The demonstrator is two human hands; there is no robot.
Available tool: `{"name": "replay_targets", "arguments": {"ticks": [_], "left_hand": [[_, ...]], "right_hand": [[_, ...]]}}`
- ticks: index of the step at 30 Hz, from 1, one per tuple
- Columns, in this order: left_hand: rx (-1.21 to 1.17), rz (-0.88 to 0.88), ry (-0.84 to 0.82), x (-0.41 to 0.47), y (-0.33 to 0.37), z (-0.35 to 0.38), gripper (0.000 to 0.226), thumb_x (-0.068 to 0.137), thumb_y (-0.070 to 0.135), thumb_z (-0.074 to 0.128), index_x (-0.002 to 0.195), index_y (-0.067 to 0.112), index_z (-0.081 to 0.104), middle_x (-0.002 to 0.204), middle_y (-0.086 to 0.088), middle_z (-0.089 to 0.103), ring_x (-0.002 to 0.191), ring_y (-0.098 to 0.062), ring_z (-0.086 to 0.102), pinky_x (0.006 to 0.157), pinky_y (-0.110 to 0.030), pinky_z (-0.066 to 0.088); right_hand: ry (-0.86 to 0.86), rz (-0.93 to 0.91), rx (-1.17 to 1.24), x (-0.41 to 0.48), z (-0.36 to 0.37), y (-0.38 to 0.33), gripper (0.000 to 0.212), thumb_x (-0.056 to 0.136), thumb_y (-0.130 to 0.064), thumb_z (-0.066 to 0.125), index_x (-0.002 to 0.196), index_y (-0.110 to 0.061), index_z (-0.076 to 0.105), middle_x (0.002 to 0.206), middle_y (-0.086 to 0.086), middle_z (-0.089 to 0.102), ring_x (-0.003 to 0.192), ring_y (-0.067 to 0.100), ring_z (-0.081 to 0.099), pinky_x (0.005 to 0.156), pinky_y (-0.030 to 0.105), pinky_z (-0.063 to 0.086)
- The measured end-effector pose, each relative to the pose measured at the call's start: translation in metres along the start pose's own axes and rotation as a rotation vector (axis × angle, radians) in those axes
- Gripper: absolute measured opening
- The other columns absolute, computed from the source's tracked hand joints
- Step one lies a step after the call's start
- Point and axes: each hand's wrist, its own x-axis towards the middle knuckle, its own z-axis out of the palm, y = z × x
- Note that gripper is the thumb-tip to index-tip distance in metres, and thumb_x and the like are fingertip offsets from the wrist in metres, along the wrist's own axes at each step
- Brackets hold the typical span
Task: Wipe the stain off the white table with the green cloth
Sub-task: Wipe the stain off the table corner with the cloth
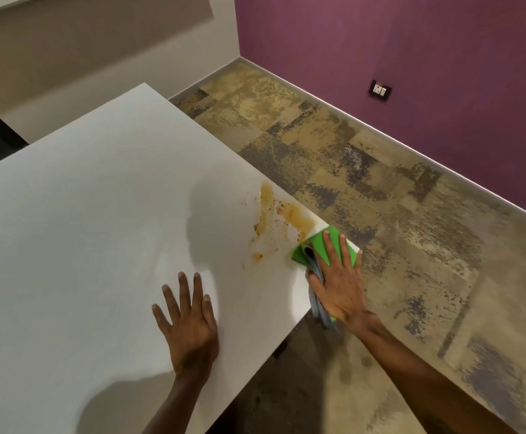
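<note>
A brown stain (282,217) with smears and specks spreads near the right corner of the white table (98,214). My right hand (338,280) presses flat on the green cloth (316,245) at that corner, just below and right of the stain. The cloth is folded and shows a grey underside that hangs over the table's edge beneath my palm. My left hand (189,321) lies flat on the table with fingers spread, left of the cloth and holding nothing.
The table's right edge runs diagonally, with mottled brown and grey floor (380,183) beyond it. A purple wall (412,57) with a black socket (380,89) stands at the back right. A beige wall is at the back left.
</note>
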Motion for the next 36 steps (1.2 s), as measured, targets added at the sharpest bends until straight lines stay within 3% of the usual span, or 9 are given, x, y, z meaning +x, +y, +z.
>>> {"name": "replay_targets", "arguments": {"ticks": [3,6,10,12,19,27,30,34,36], "left_hand": [[0.01,0.004,0.007,0.001,-0.001,0.004,0.062,0.102,0.047,-0.001,0.161,0.026,0.001,0.17,-0.001,-0.008,0.157,-0.031,-0.012,0.125,-0.062,0.002],[0.03,-0.027,-0.004,0.003,-0.003,0.007,0.056,0.108,0.037,0.013,0.161,0.02,0.01,0.169,-0.007,-0.003,0.157,-0.036,-0.003,0.123,-0.066,0.007],[0.102,-0.016,0.016,0.003,-0.003,0.01,0.057,0.106,0.032,0.024,0.161,0.018,0.015,0.17,-0.01,0.008,0.156,-0.039,0.003,0.123,-0.064,0.014],[0.111,-0.025,0.022,0.005,-0.005,0.01,0.057,0.106,0.036,0.023,0.161,0.021,0.015,0.17,-0.006,0.006,0.157,-0.035,0.001,0.125,-0.061,0.011],[0.038,-0.021,0.057,0.008,-0.004,0.01,0.056,0.105,0.039,0.029,0.159,0.025,0.026,0.169,-0.002,0.016,0.158,-0.031,0.006,0.125,-0.061,0.014],[0.01,0.015,0.129,0.007,-0.004,0.009,0.053,0.105,0.037,0.03,0.155,0.02,0.037,0.166,-0.006,0.027,0.156,-0.035,0.016,0.122,-0.063,0.02],[0.048,-0.017,0.056,0.008,-0.003,0.008,0.056,0.106,0.041,0.019,0.158,0.023,0.026,0.169,-0.003,0.017,0.157,-0.032,0.007,0.125,-0.06,0.015],[0.041,-0.057,-0.008,0.008,-0.005,0.012,0.061,0.101,0.051,-0.007,0.16,0.034,-0.006,0.169,0.008,-0.014,0.156,-0.021,-0.018,0.128,-0.055,0.0],[0.039,-0.057,-0.008,0.008,-0.006,0.012,0.06,0.101,0.051,-0.006,0.159,0.036,-0.01,0.168,0.01,-0.018,0.156,-0.02,-0.021,0.128,-0.054,-0.002]], "right_hand": [[0.025,-0.034,-0.043,0.018,-0.006,0.006,0.061,0.1,-0.054,0.021,0.153,-0.036,-0.001,0.167,-0.003,-0.002,0.153,0.027,-0.011,0.117,0.067,-0.008],[0.045,-0.069,-0.047,0.037,-0.014,0.005,0.063,0.101,-0.049,0.022,0.152,-0.03,-0.009,0.166,0.002,0.005,0.153,0.028,-0.003,0.121,0.06,-0.003],[0.042,-0.07,0.068,0.067,-0.022,-0.01,0.07,0.104,-0.047,0.021,0.139,-0.039,-0.039,0.165,0.002,-0.006,0.153,0.025,-0.007,0.124,0.046,-0.003],[0.045,-0.084,0.098,0.082,-0.024,-0.018,0.072,0.105,-0.044,0.024,0.134,-0.043,-0.041,0.163,0.001,-0.008,0.153,0.025,-0.004,0.124,0.044,-0.003],[0.036,-0.194,0.175,0.145,-0.027,-0.052,0.058,0.104,-0.039,0.024,0.143,-0.031,-0.017,0.165,0.011,0.013,0.153,0.031,0.007,0.125,0.045,0.005],[-0.042,-0.334,0.132,0.207,-0.023,-0.082,0.061,0.1,-0.042,0.015,0.152,-0.019,-0.005,0.166,0.009,0.007,0.153,0.027,0.001,0.125,0.043,0.003],[-0.057,-0.441,0.152,0.22,-0.026,-0.092,0.064,0.1,-0.037,0.021,0.155,-0.009,0.01,0.165,0.012,0.01,0.153,0.028,0.006,0.125,0.045,0.005],[-0.154,-0.624,0.222,0.211,-0.029,-0.095,0.063,0.099,-0.032,0.027,0.155,-0.005,0.016,0.164,0.01,0.013,0.153,0.025,0.007,0.125,0.04,0.002],[-0.181,-0.69,0.247,0.197,-0.028,-0.098,0.06,0.099,-0.026,0.03,0.154,-0.004,0.02,0.164,0.01,0.015,0.153,0.024,0.009,0.125,0.04,0.003]]}}
